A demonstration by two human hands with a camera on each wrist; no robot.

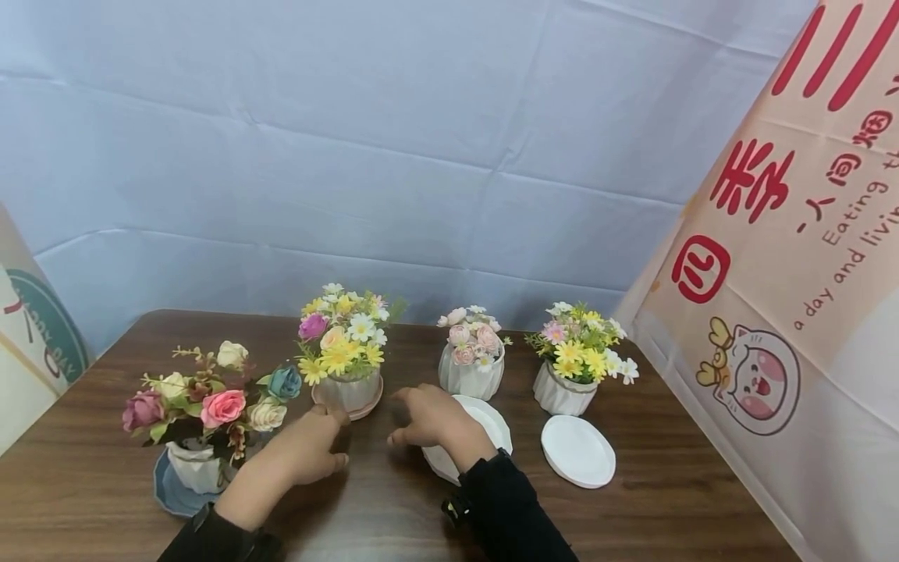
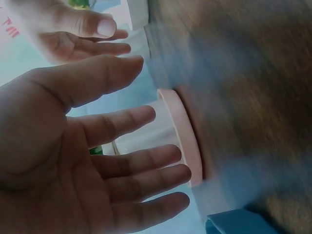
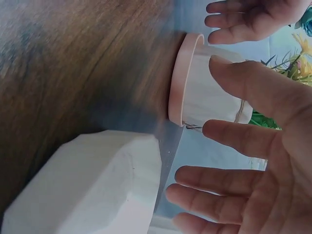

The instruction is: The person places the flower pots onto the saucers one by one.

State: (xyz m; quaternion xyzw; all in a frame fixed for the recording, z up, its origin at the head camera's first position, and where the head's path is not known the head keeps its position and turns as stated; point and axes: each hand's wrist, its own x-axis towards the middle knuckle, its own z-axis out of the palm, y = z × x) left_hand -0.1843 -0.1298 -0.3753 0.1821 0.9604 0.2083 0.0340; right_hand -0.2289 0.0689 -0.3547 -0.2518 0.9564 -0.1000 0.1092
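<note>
A white ribbed pot [image 1: 353,392] with yellow, white and purple flowers [image 1: 344,336] stands on a round pink saucer [image 1: 367,409] near the middle of the table. My left hand [image 1: 309,445] is at its near left side, fingers extended and apart in the left wrist view. Whether the fingertips touch the pot cannot be told. To the right of that pot, my right hand [image 1: 435,421] reaches over a white angular plate [image 1: 492,421], its fingers spread and holding nothing. In the right wrist view, both hands flank the potted flowers, and the saucer [image 3: 180,83] shows plainly.
At the left, a pot of roses [image 1: 197,468] sits on a blue dish [image 1: 168,488]. Behind the angular plate stands a pot of pale pink flowers [image 1: 470,373]. Farther right are another flower pot [image 1: 564,393] and a white oval plate [image 1: 578,453]. Cloth hangs behind the wooden table [image 1: 674,468].
</note>
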